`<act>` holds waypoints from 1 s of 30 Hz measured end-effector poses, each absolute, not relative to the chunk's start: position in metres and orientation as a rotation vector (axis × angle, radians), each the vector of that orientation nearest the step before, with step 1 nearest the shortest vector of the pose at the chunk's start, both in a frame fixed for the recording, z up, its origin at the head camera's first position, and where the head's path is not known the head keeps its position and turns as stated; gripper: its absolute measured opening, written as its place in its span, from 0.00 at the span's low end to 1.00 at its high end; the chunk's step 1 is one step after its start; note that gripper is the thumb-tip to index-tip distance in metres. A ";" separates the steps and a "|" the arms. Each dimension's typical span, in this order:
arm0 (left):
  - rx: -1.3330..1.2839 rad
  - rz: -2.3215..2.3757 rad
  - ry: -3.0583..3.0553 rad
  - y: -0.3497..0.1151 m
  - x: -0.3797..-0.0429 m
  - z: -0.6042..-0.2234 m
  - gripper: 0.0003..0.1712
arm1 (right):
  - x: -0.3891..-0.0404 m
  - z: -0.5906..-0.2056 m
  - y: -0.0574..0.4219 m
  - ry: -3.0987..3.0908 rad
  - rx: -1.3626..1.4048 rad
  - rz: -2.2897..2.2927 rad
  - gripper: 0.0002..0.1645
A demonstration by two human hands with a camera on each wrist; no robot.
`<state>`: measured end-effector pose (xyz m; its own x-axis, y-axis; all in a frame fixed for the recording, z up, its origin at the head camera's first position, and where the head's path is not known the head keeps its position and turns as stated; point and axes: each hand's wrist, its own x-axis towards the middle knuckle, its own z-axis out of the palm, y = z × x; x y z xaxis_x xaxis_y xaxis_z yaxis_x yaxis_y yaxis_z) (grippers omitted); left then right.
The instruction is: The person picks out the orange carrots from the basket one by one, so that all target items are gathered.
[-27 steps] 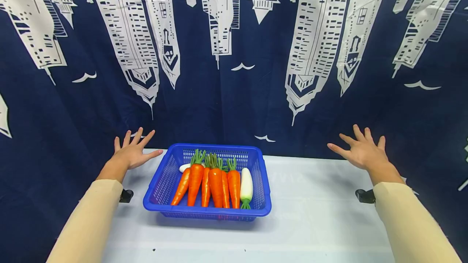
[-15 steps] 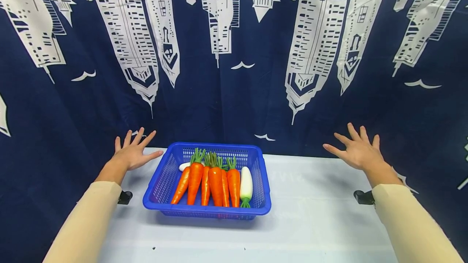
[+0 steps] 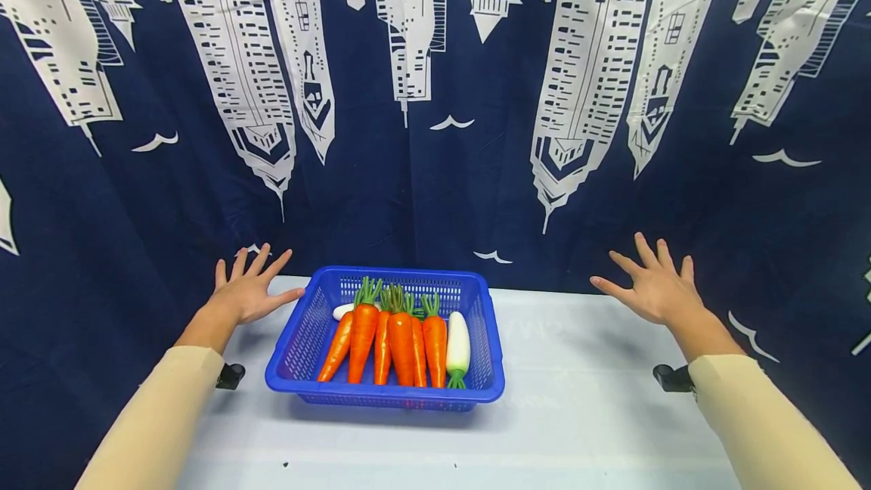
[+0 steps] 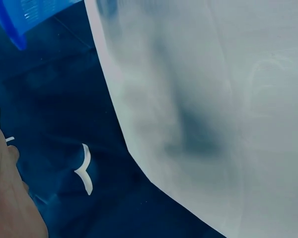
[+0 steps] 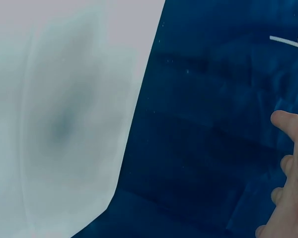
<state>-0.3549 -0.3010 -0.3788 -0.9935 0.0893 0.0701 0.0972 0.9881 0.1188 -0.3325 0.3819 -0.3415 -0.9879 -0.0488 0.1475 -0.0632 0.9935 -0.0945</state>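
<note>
My left hand (image 3: 246, 295) is held with fingers spread just left of a blue plastic basket (image 3: 286, 386), its thumb tip by the basket's upper left rim. Nothing is in that hand. Well to the right of the basket, my right hand (image 3: 656, 289) also has its fingers spread and holds nothing. Several orange carrots (image 3: 364, 342) with green tops lie side by side in the basket. A white radish (image 3: 459, 342) with a green end lies at their right, and a white piece (image 3: 344, 311) shows partly hidden behind the carrots. Part of the left palm (image 4: 12, 198) appears in the left wrist view.
The basket stands on a white table (image 3: 571, 414), whose far edge meets a dark blue curtain (image 3: 469, 195) printed with white upside-down buildings. Black wrist cameras (image 3: 672, 379) sit under both sleeves. A small dark speck (image 3: 286, 464) lies near the front left.
My right hand has shifted left, toward the basket, with its fingers still spread. My left hand has dropped slightly. The basket and vegetables have stayed in place.
</note>
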 end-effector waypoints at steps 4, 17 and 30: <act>-0.146 -0.176 -3.061 -0.300 -0.352 -0.379 0.59 | -0.331 -0.344 0.373 -2.979 0.108 0.143 0.61; -0.211 -0.189 -3.044 -0.292 -0.342 -0.381 0.58 | -0.324 -0.350 0.347 -2.969 0.178 0.131 0.61; -0.270 -0.270 -2.970 -0.288 -0.335 -0.396 0.55 | -0.317 -0.353 0.309 -2.912 0.307 0.215 0.57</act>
<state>-0.3351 -0.2882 -0.3956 -0.9730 0.1643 0.1618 0.1909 0.9677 0.1649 -0.3175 0.3089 -0.3534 -0.9573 -0.1905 0.2173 -0.2203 0.9677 -0.1223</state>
